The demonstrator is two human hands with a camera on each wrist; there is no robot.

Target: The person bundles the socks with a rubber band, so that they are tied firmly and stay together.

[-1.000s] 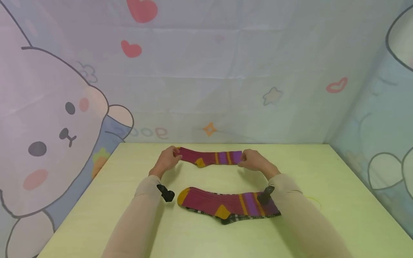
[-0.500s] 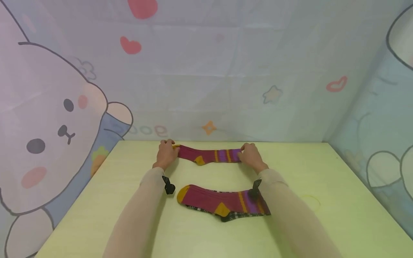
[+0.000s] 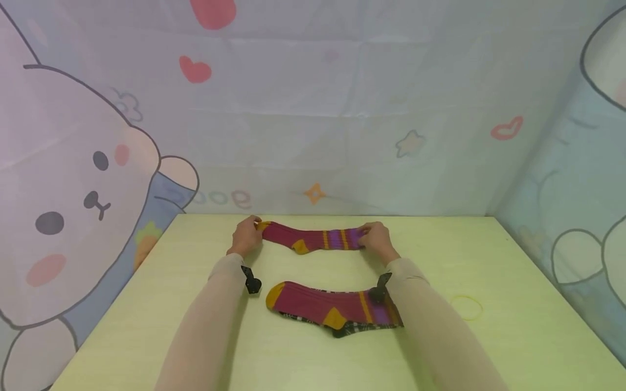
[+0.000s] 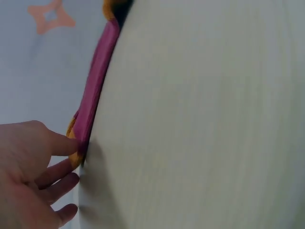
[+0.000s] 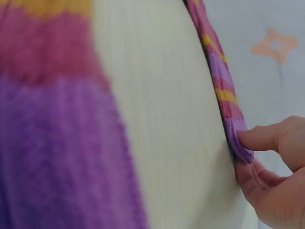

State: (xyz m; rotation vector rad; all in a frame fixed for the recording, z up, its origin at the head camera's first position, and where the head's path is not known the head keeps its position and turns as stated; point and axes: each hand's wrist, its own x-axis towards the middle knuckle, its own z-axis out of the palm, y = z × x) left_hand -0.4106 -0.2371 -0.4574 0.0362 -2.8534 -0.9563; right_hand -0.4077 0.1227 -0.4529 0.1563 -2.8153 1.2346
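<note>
Near the table's back edge a maroon sock point(image 3: 281, 234) with mustard toe and heel and purple-striped cuff stretches lengthwise between my hands. My left hand point(image 3: 246, 237) pinches its toe; in the left wrist view the thumb point(image 4: 64, 144) lies against the mustard tip with fingers curled behind. At the other end, my right hand point(image 3: 376, 240) pinches the purple cuff between thumb point(image 5: 259, 137) and fingers. Closer to me lies a matching sock point(image 3: 313, 304), flat on top of a black-and-white patterned sock point(image 3: 359, 327) that peeks out along its lower edge. My right sleeve hides their cuff ends.
The pale yellow table point(image 3: 293, 364) ends at the back against a printed cloth backdrop point(image 3: 293, 136). A thin yellow loop point(image 3: 467, 308) lies on the table right of my right forearm.
My right forearm has shifted left, uncovering the yellow loop. The left hand has slid slightly outward, and more of the mustard toe shows. The near sock pair stays put.
</note>
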